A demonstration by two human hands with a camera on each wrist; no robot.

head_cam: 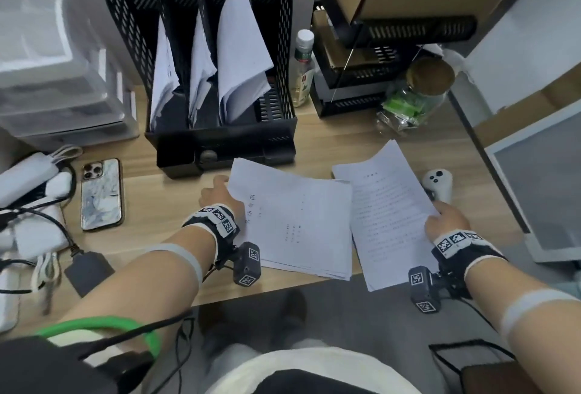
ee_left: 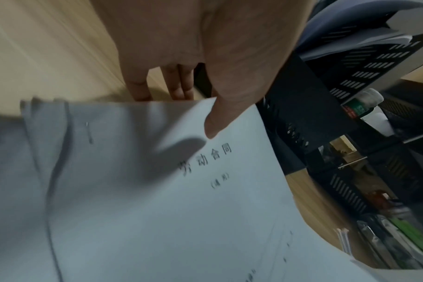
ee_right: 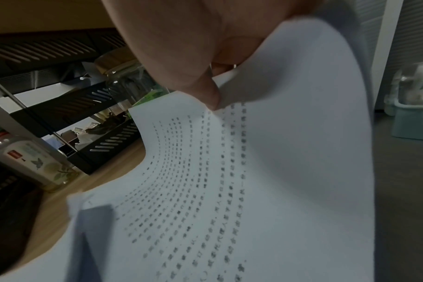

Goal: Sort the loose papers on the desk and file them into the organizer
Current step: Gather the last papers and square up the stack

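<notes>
The black mesh organizer (head_cam: 220, 148) stands at the back of the desk, with white papers leaning in three of its slots. In front of it lies a stack of stapled papers (head_cam: 298, 220). My left hand (head_cam: 218, 197) grips the stack's left edge, thumb (ee_left: 215, 118) on top of the stack (ee_left: 157, 209) and fingers (ee_left: 179, 85) underneath. My right hand (head_cam: 446, 220) pinches the right edge of a densely printed document (head_cam: 386, 214), which is lifted and hangs over the desk's front edge. The thumb (ee_right: 205, 91) presses on the curved document (ee_right: 254, 190).
A phone (head_cam: 101, 193), chargers and cables lie at the left, beside clear plastic drawers (head_cam: 53, 63). A bottle (head_cam: 303, 66), black trays (head_cam: 377, 57) under a cardboard box, and a glass jar (head_cam: 415, 94) stand at the back right. A white controller (head_cam: 437, 184) lies near my right hand.
</notes>
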